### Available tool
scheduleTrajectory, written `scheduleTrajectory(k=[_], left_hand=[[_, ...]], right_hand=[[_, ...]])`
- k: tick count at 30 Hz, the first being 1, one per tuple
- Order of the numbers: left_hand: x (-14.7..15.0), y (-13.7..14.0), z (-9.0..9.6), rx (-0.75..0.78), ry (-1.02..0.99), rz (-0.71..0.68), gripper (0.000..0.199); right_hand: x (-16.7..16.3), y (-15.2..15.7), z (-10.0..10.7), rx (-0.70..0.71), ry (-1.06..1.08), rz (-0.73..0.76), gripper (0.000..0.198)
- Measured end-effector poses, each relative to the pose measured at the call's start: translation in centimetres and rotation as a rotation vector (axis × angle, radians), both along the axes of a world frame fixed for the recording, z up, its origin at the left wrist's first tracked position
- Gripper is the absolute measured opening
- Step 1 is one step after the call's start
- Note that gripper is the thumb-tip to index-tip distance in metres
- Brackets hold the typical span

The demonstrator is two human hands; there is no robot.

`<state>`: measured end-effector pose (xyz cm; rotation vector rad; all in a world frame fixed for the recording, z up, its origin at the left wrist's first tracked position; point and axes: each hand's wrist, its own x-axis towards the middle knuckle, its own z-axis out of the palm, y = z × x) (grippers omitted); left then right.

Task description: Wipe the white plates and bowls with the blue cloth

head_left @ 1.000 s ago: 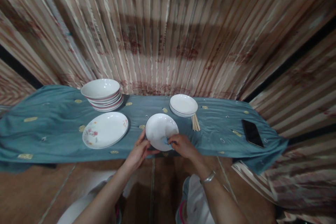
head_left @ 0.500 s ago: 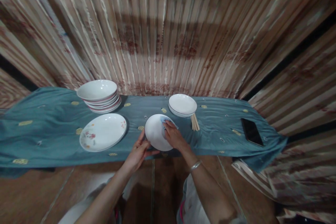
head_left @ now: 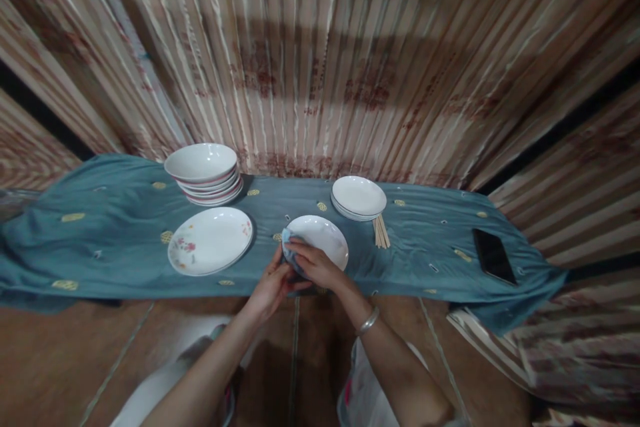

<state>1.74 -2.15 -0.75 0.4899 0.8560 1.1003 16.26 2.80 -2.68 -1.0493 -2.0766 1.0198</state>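
Observation:
A round white plate point(head_left: 327, 237) is held near the front edge of the cloth-covered table. My left hand point(head_left: 274, 283) grips its near left rim, fingers partly beneath it. Pressed to the plate's left side is a light blue cloth point(head_left: 287, 240), with my right hand point(head_left: 313, 261) closed over it. A silver bangle point(head_left: 369, 321) circles my right wrist. Behind and to the right stands a short stack of white plates point(head_left: 359, 196), with a bundle of wooden chopsticks point(head_left: 381, 232) partly tucked beside it. Part of the blue cloth is hidden under my right fingers.
To the left, flower-patterned oval plates point(head_left: 210, 241) lie in front of a stack of white bowls point(head_left: 201, 163). A black phone point(head_left: 494, 255) rests at the right end of the teal tablecloth point(head_left: 425, 267). A pleated curtain point(head_left: 320, 67) hangs close behind the table.
My right hand and the blue cloth have moved from the plate's upper right to its left rim, near my left hand. The view has shifted slightly.

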Motion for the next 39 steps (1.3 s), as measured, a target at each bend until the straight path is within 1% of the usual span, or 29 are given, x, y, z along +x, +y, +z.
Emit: scheduleTrajectory(k=[2, 6, 8, 10, 12, 17, 20, 23, 26, 28, 30, 34, 37, 39], left_hand=[[0.0, 0.0, 0.2, 0.003, -0.017, -0.002, 0.074], [0.0, 0.3, 0.5, 0.003, -0.041, -0.027, 0.048], [-0.1, 0.5, 0.4, 0.000, -0.051, -0.029, 0.042], [-0.3, 0.6, 0.2, -0.018, -0.057, -0.014, 0.047], [-0.6, 0.6, 0.2, -0.050, -0.051, 0.010, 0.057], [-1.7, 0.2, 0.5, -0.075, -0.018, 0.038, 0.077], [-2.3, 0.2, 0.4, -0.082, -0.004, 0.036, 0.080], [-2.4, 0.3, -0.4, -0.078, 0.004, 0.057, 0.077], [-2.0, 0.3, -1.3, -0.066, 0.002, 0.093, 0.076], [-1.6, 0.2, -1.4, -0.062, 0.012, 0.120, 0.078], [-1.3, 0.0, -1.2, -0.056, 0.029, 0.130, 0.079], [-1.2, -0.3, -0.3, -0.043, 0.040, 0.091, 0.081], [-1.4, -0.4, 0.0, -0.028, 0.038, 0.071, 0.080], [-1.5, -0.4, 0.0, -0.035, 0.038, 0.063, 0.080]], right_hand=[[0.2, -0.7, 0.3, -0.032, 0.044, 0.034, 0.044], [0.9, -1.8, 1.2, -0.104, 0.091, 0.076, 0.040], [1.3, -2.3, 1.6, -0.138, 0.104, 0.074, 0.038], [1.5, -2.7, 2.0, -0.171, 0.110, 0.062, 0.036], [1.6, -3.1, 2.3, -0.193, 0.105, 0.044, 0.035], [2.0, -4.2, 2.8, -0.185, 0.005, -0.022, 0.031], [2.9, -4.8, 2.5, -0.154, -0.072, -0.067, 0.030], [4.2, -5.1, 1.6, -0.108, -0.119, -0.137, 0.031], [5.6, -5.0, 0.7, -0.068, -0.166, -0.166, 0.031], [6.3, -4.8, 0.4, -0.025, -0.212, -0.181, 0.031], [6.6, -4.4, 0.1, 0.045, -0.263, -0.230, 0.032], [5.7, -2.8, -0.5, 0.176, -0.382, -0.324, 0.037], [4.3, -1.1, -1.0, 0.232, -0.460, -0.365, 0.040], [3.4, 0.0, -1.4, 0.253, -0.454, -0.378, 0.042]])
